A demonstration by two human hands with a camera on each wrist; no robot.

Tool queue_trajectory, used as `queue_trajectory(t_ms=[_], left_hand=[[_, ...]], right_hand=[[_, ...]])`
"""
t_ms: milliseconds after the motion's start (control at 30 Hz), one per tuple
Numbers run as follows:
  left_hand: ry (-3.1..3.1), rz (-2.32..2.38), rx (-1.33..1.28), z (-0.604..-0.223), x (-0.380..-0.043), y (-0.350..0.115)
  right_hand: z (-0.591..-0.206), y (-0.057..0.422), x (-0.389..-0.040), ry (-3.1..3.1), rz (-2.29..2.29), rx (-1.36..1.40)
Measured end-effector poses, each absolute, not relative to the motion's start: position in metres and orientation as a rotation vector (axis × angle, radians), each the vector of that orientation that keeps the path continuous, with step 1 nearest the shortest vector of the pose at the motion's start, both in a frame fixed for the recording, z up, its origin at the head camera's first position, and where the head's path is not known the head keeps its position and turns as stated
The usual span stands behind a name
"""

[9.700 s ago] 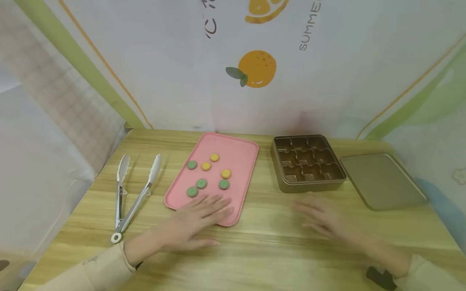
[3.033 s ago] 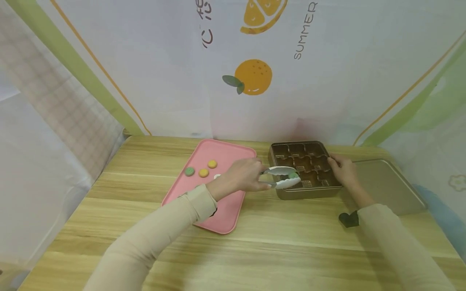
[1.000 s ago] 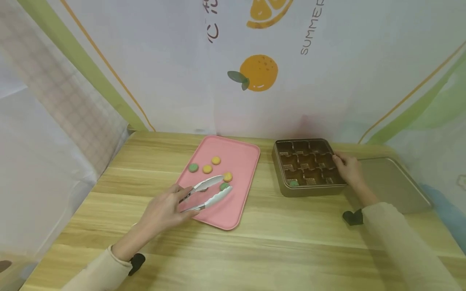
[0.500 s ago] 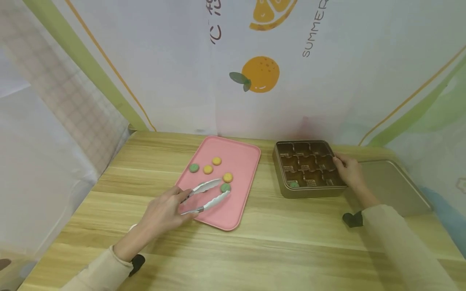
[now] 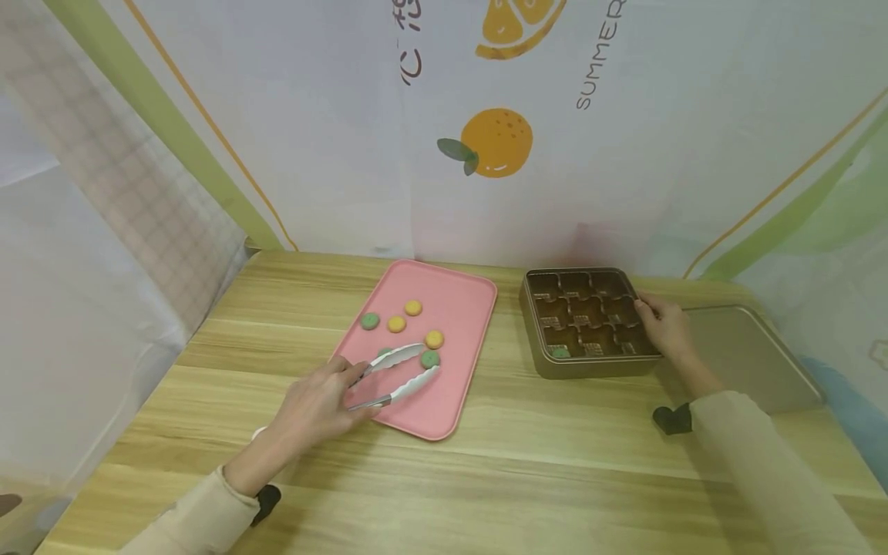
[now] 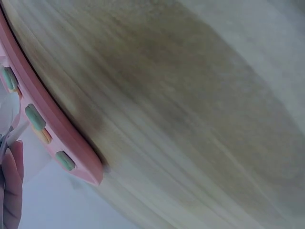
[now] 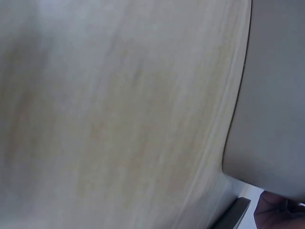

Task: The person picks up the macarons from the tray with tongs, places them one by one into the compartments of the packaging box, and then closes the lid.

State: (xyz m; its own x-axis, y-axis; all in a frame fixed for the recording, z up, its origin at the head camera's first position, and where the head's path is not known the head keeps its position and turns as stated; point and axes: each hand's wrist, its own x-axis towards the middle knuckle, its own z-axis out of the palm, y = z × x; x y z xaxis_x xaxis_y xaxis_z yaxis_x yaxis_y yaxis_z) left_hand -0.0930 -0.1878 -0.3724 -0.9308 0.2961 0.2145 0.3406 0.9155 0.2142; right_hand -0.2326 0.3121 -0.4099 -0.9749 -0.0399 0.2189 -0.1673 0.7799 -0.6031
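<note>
My left hand holds a pair of tongs over the near part of a pink tray. The tong tips are spread, right beside a green cookie-like disc; another green disc is partly hidden behind the upper arm. Farther back lie yellow discs and one more green disc. With thumb and fingers, my right hand grips the right rim of a bronze tin with a brown divided insert. A green disc sits in its front left compartment.
A flat bronze lid lies on the wooden table, right of the tin and partly under the right forearm. A printed white cloth hangs behind the table's back edge.
The tongs, first lying on the table, are now in my left hand. They carried a green disc into the tin, then returned over the tray. My right hand took hold of the tin.
</note>
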Motion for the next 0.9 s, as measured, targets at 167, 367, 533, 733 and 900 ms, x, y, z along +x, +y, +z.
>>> queue_trajectory(t_ms=[167, 367, 533, 733, 900], left_hand=[[-2.893, -0.333, -0.509, -0.3732, -0.0961, -0.1849], [-2.925, -0.344, -0.493, -0.3711, -0.0976, -0.1821], [-2.940, -0.362, -0.493, -0.3693, -0.0987, -0.1812], [-2.954, -0.369, -0.503, -0.3686, -0.0992, -0.1800], [-2.954, -0.381, -0.510, -0.3689, -0.0990, -0.1795]], right_hand=[[-0.4098, 0.3115, -0.2320, -2.776, 0.950, 0.167], [-0.4092, 0.3112, -0.2313, -2.772, 0.937, 0.174], [-0.4099, 0.3121, -0.2318, -2.761, 0.940, 0.187], [-0.4091, 0.3124, -0.2311, -2.758, 0.946, 0.192], [-0.4081, 0.3116, -0.2304, -2.763, 0.949, 0.188]])
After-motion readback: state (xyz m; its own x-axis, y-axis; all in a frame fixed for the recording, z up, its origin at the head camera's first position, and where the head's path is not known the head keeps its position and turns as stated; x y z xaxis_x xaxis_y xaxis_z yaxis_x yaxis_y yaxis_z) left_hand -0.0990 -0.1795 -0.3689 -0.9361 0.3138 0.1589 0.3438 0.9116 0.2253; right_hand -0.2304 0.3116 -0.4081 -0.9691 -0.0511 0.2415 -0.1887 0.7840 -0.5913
